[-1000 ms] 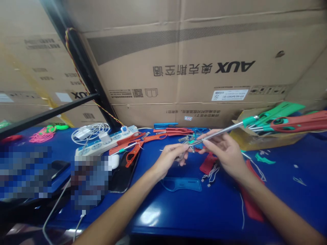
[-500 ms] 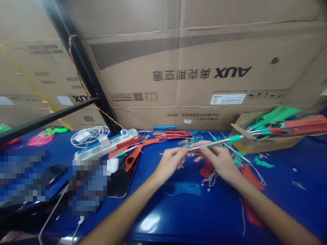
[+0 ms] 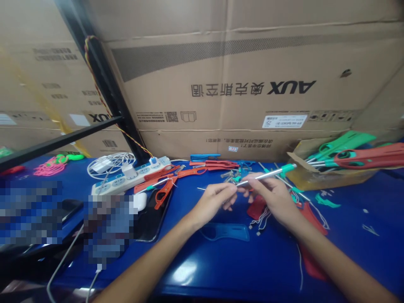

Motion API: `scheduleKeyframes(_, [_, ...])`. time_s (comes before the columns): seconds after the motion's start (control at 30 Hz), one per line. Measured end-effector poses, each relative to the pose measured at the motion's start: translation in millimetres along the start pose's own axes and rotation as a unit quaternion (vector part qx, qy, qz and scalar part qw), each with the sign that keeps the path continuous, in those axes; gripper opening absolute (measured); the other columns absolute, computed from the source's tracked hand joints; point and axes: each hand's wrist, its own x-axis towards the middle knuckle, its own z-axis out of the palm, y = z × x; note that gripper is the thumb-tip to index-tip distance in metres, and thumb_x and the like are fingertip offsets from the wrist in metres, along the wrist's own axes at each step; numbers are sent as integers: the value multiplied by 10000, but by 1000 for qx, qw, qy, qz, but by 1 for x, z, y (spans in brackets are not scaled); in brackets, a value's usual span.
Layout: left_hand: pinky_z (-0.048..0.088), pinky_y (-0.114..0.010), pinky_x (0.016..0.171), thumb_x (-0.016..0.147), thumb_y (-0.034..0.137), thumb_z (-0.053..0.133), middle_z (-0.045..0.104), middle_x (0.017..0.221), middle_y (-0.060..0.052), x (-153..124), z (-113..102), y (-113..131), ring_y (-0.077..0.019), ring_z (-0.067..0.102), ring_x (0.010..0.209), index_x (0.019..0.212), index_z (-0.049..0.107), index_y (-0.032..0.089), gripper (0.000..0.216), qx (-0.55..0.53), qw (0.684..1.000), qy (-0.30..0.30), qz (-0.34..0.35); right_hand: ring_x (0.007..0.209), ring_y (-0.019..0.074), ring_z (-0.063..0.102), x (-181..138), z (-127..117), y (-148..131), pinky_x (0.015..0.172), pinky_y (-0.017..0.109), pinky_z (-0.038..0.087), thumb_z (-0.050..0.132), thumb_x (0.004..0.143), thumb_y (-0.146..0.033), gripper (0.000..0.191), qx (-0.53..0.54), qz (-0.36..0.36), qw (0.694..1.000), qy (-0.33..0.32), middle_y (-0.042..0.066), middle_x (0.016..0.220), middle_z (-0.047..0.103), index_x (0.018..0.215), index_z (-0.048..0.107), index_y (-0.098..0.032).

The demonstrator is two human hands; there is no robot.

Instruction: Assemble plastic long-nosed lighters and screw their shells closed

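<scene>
My right hand [image 3: 274, 198] pinches a slim silver metal tube [image 3: 263, 176] with a green fitting on its far right end. The tube slants up to the right. At its lower left end, the fingers of my left hand [image 3: 216, 200] are pressed together, and a thin metal wire [image 3: 201, 188] pokes out past them to the left. What lies between the left fingertips is mostly hidden. Below the hands rests a translucent blue plastic lighter shell [image 3: 227, 232]. Under my right wrist are red plastic shells [image 3: 311, 216] and white wires with small ends [image 3: 261, 221].
An open carton [image 3: 328, 181] at the right holds green and red long lighters [image 3: 368, 155]. Orange shells [image 3: 166, 192] lie by a white power strip [image 3: 135, 177] and a dark phone [image 3: 153, 216]. Behind stands a large cardboard box [image 3: 240, 63]; a black post [image 3: 104, 80] rises left.
The tube has shifted slightly left and tilts a little more, its green end now clear of the tubes in the carton. Both hands keep their hold. The view has moved slightly.
</scene>
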Motion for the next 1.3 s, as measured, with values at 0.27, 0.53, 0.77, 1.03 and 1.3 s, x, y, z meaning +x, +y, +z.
scheduleKeyframes(0.27, [399,-228,563,967,498,564,596,724,8,1,3,-5,-77,504,552,875,645,137,381,48,999,-7,-3,548,141,625,1,0,-2,543,252,524,710,863,-545,389,-30,5,999,18,24,629,680,736,702,-177])
scheduleKeyframes(0.53, [419,-225,540,938,507,616,628,731,15,3,6,-6,-75,531,509,890,571,159,354,11,1000,22,7,523,124,591,0,-1,-4,536,240,480,671,894,-548,414,-87,-6,996,17,3,579,632,707,678,-179])
scheduleKeyframes(0.77, [384,-220,547,956,484,602,659,731,-2,2,1,-6,-77,539,531,851,605,150,350,20,1000,-5,-14,539,130,593,0,-2,-3,537,247,470,683,878,-557,408,-92,10,996,-3,1,601,633,717,671,-182])
scheduleKeyframes(1.03, [371,-219,540,924,467,647,636,682,3,2,-1,-12,-81,491,533,793,639,145,348,64,998,8,-18,504,134,567,1,-2,-2,529,266,456,653,874,-605,454,-113,42,993,2,4,555,633,697,645,-187])
scheduleKeyframes(1.3, [379,-224,538,940,512,589,631,661,4,1,4,-7,-89,492,515,835,649,148,384,62,997,31,-21,499,139,577,0,-1,-7,516,275,476,615,888,-628,465,-92,44,995,-13,4,555,626,764,655,-182])
